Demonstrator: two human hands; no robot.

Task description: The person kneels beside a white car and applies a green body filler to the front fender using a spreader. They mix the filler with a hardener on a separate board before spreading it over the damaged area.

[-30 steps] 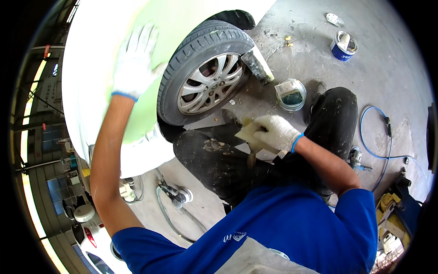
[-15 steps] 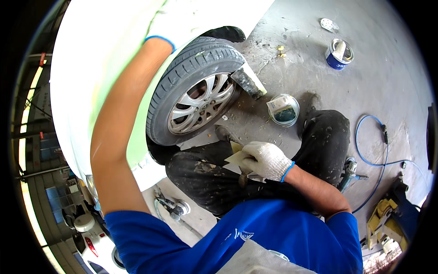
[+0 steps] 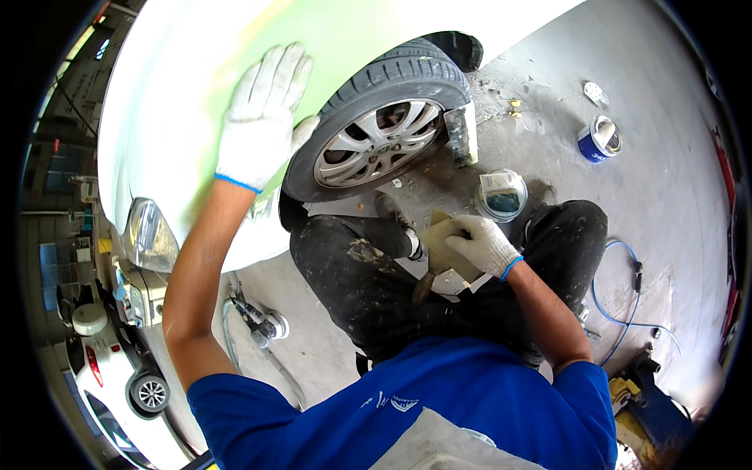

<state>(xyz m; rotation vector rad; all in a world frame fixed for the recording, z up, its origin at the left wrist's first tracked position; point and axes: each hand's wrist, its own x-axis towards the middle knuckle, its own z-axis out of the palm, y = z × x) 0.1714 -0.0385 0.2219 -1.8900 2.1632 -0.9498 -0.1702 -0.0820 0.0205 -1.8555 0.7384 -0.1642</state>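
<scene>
Grip (image 3: 484,246) at right, tight on yellowish sheet (image 3: 442,247).

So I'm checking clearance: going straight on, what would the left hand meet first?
Ahead of the left hand, the greenish front fender looks free to the picture's edge, though depth is unclear.

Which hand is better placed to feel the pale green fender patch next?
Probably the left hand: it spreads open over the pale green fender patch, seemingly flat against it. The right hand is farther off, holding a thin yellowish sheet.
</scene>
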